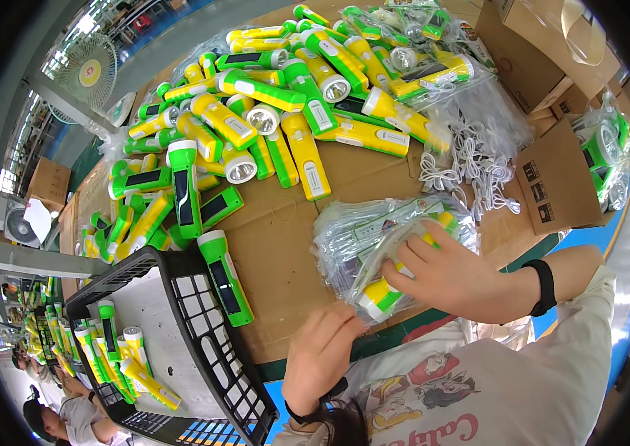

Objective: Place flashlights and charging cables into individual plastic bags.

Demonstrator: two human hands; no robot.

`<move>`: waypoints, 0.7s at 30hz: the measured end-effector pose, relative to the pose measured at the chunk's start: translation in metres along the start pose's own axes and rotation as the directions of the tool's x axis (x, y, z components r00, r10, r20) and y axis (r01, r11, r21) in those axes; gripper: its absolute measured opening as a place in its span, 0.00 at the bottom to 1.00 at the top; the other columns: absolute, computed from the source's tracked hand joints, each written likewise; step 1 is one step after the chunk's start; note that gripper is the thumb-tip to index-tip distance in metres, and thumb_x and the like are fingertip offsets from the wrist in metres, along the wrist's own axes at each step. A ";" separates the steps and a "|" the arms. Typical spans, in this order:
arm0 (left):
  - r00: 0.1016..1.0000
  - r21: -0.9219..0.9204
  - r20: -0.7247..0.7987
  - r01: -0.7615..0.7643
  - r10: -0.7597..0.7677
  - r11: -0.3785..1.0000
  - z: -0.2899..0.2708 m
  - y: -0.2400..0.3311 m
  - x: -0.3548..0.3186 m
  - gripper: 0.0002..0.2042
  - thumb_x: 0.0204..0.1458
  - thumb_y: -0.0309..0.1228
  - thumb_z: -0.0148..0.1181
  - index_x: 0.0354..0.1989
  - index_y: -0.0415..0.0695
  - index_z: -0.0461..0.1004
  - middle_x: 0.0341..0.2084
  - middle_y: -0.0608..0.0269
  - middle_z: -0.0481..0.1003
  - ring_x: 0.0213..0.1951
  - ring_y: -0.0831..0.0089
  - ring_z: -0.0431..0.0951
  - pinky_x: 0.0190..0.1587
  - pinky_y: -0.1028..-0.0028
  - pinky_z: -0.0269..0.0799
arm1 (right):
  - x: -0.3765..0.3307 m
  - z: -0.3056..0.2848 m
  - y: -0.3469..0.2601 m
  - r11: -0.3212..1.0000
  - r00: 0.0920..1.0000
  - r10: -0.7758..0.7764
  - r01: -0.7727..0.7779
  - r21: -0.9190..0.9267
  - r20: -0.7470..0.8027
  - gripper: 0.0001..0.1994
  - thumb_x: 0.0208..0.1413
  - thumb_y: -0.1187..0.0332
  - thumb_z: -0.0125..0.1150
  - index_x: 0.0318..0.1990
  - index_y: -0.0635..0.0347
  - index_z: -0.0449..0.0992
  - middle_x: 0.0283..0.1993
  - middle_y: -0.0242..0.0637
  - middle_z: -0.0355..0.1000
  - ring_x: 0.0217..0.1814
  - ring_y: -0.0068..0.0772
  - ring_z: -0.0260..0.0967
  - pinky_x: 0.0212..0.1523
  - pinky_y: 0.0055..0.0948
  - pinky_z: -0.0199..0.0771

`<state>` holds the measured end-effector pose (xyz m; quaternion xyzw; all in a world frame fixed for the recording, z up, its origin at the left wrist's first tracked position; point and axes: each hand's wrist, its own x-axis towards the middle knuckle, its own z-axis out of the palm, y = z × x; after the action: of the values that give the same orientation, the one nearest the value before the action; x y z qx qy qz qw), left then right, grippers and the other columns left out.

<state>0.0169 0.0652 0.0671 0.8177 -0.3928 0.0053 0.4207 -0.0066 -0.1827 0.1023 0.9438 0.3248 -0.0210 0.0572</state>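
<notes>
Mid-frame, your right hand (452, 279) fingers clamp the bagged flashlight (385, 286) steady, while your left hand (322, 353) curls at its end.

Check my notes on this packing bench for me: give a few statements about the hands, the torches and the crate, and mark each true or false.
1. The right hand rests on a torch in a clear bag. True.
2. The black crate is packed full to the rim. False: only a few torches lie in it, and much of its pale bottom shows.
3. Loose green and yellow torches are heaped on the cardboard. True.
4. The left hand holds a white cable. False: the white cables lie apart, further back on the cardboard.
</notes>
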 end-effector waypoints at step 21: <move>0.771 -0.435 -0.309 0.405 -0.556 0.804 0.051 -0.032 -0.032 0.08 0.59 0.19 0.55 0.43 0.33 0.78 0.45 0.54 0.78 0.48 0.68 0.77 0.52 0.71 0.71 | 0.004 0.025 0.088 0.773 0.657 0.605 -0.348 0.530 -0.450 0.13 0.48 0.75 0.67 0.40 0.58 0.71 0.41 0.41 0.72 0.45 0.51 0.71 0.42 0.42 0.71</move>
<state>-0.0008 0.0613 0.0012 0.7838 -0.0608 0.0037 0.6180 0.0503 -0.2521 0.0860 0.9428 0.0486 0.2282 -0.2381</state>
